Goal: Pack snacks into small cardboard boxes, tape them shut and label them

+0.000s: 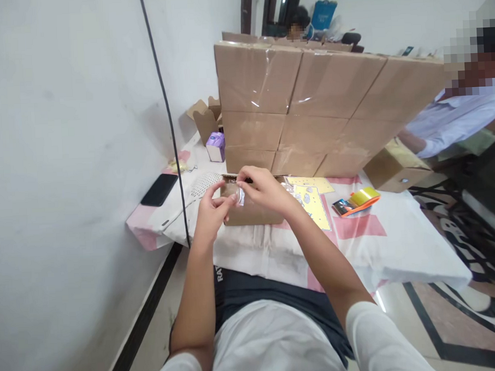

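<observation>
Both my hands meet over a small open cardboard box (252, 212) on a white and pink sheet (381, 240). My left hand (211, 211) pinches one side of a small clear plastic packet (240, 196). My right hand (264, 189) pinches the packet's other side from above. What is inside the packet is too small to make out. Just right of the box lie yellow sheets (314, 202) with small cut-outs.
A wall of taped cardboard boxes (309, 106) stands behind. A tape dispenser with yellow tape (357, 201) lies to the right. A black phone (159, 189), a purple box (215, 146) and a cable (168, 118) are at left. Another person (461, 116) sits at far right.
</observation>
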A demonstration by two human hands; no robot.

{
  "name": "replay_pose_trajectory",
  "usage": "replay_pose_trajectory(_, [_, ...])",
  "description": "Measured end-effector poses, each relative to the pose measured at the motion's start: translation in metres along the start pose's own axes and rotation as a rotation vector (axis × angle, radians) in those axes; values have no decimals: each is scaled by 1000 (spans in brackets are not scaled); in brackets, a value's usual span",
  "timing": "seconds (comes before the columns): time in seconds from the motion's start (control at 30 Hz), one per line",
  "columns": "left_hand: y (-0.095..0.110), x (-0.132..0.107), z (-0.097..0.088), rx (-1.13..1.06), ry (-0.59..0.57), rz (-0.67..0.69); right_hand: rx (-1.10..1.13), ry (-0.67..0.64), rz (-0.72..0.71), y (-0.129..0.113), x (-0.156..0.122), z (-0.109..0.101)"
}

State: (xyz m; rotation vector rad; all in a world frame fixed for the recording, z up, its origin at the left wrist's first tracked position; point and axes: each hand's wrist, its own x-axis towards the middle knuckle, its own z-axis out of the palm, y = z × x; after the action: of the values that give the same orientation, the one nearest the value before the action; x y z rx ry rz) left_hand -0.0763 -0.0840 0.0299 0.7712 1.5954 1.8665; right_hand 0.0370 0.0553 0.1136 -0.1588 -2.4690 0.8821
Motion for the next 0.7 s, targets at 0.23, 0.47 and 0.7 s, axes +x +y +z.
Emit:
replay_pose_trajectory(0.23, [-7,9,-22,445,360,378,-48,148,43,0,4,-40])
replay_pose_trajectory(0.47, [-27,51,-20,541,131,501,435,-147,125,-28,7,-46])
replay_pose_trajectory(0.7, [-47,45,-20,471,211,388,416,-253,296,-2,41,-15])
